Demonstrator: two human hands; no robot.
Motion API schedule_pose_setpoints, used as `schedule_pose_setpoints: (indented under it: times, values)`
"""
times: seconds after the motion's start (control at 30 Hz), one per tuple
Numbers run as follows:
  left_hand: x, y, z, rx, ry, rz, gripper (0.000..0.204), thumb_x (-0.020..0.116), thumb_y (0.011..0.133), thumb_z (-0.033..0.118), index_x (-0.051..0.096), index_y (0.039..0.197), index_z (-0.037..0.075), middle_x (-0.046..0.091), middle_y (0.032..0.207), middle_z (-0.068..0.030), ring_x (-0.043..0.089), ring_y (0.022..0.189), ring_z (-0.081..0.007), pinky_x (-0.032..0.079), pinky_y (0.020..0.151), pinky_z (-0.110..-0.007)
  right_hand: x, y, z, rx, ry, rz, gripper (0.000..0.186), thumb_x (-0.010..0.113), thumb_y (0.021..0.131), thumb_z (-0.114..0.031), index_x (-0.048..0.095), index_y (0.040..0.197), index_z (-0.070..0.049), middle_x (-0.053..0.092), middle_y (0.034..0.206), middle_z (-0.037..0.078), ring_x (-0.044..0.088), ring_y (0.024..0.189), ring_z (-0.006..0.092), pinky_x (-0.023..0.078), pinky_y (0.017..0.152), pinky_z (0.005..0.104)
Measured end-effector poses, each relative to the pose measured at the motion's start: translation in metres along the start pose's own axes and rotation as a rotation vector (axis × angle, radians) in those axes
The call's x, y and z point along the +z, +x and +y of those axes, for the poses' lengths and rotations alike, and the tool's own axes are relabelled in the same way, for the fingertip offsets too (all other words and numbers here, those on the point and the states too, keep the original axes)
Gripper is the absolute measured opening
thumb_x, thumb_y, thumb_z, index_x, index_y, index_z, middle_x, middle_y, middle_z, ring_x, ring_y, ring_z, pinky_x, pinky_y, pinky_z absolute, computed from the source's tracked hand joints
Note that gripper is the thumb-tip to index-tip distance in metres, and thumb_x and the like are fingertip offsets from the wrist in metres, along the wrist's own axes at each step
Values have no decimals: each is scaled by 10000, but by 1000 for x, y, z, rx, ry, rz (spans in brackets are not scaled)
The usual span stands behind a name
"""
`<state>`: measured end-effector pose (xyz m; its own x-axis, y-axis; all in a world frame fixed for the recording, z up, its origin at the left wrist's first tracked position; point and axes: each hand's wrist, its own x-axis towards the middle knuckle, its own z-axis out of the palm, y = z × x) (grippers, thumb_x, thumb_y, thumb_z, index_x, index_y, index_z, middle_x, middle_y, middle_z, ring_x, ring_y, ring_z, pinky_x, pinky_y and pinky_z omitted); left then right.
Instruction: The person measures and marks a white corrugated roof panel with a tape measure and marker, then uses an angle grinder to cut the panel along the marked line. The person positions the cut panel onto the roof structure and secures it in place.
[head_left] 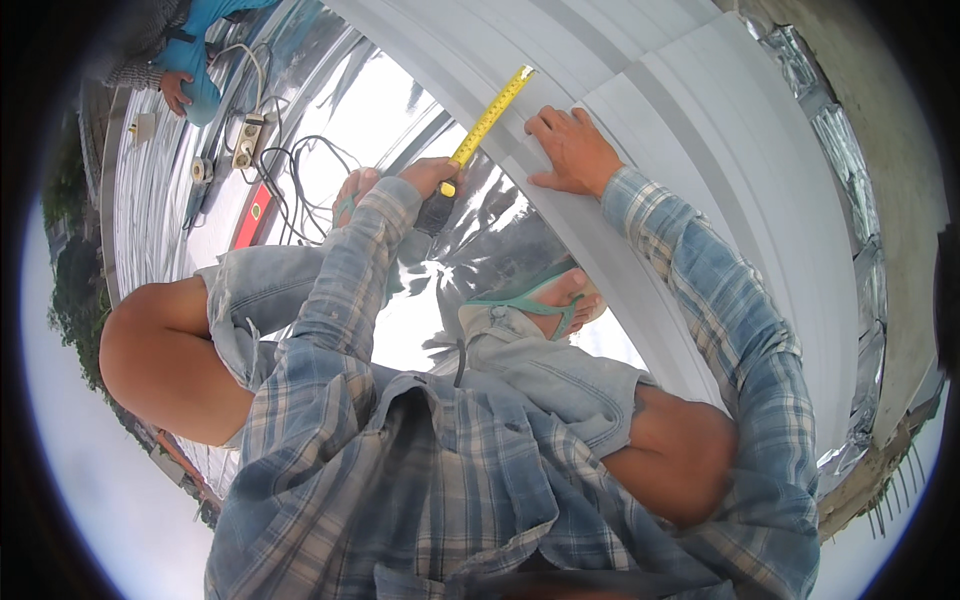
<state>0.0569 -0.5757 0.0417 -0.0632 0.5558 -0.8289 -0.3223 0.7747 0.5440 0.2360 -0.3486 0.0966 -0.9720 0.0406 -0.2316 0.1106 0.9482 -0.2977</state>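
My left hand (430, 176) is closed around a tape measure (436, 212) with a dark case and a yellow button. Its yellow blade (492, 114) runs out to the upper right, and the blade's end lies over a grey ribbed roofing sheet (690, 180). On that sheet, near its left edge, rests my right hand (575, 152). The fingers are apart and slightly bent, and nothing shows in them. Shiny silver foil (490, 225) spreads beneath and to the left of the sheet. Part of the tape case is hidden by my left hand and sleeve.
To the left, a white power strip (248, 140) and tangled black cables (290, 185) lie beside a red-edged box (250, 215) and a tape roll (201, 170). Another person's hand (176, 92) shows at upper left. A concrete ledge (900, 200) borders the right side. My sandalled foot (560, 300) is by the sheet's edge.
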Motion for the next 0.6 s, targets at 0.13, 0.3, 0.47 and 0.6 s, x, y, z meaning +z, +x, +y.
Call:
schedule_pose_setpoints:
  times: [0.13, 0.3, 0.47, 0.6]
  values:
    - [-2, -3, 6, 60, 61, -2, 309, 473, 955, 309, 666, 885, 78, 664, 813, -28, 590, 749, -133, 459, 740, -280, -20, 19, 4, -43, 28, -155, 441, 707, 764, -428, 576, 1024, -97, 559, 1049, 80, 543, 1035, 226, 395, 889, 406]
    - [-4, 5, 26, 116, 315, 3, 315, 505, 906, 373, 685, 873, 117, 658, 834, -9, 579, 792, -129, 444, 768, -290, -56, 3, 22, 38, 143, -122, 386, 722, 736, -394, 587, 934, -92, 575, 968, 66, 553, 984, 225, 396, 868, 380]
    - [0, 12, 33, 127, 218, 1, 315, 524, 883, 364, 684, 842, 96, 665, 873, -35, 582, 816, -141, 446, 780, -297, -66, 2, 36, 60, 129, 6, 384, 739, 723, -379, 584, 913, -83, 582, 966, 70, 560, 956, 240, 402, 867, 374]
    - [14, 11, 51, 127, 323, -14, 330, 512, 893, 356, 694, 839, 86, 678, 901, -62, 599, 862, -165, 450, 816, -308, -64, 2, 42, 107, 113, 18, 392, 720, 727, -388, 598, 952, -90, 600, 1007, 66, 563, 1003, 239, 397, 882, 373]
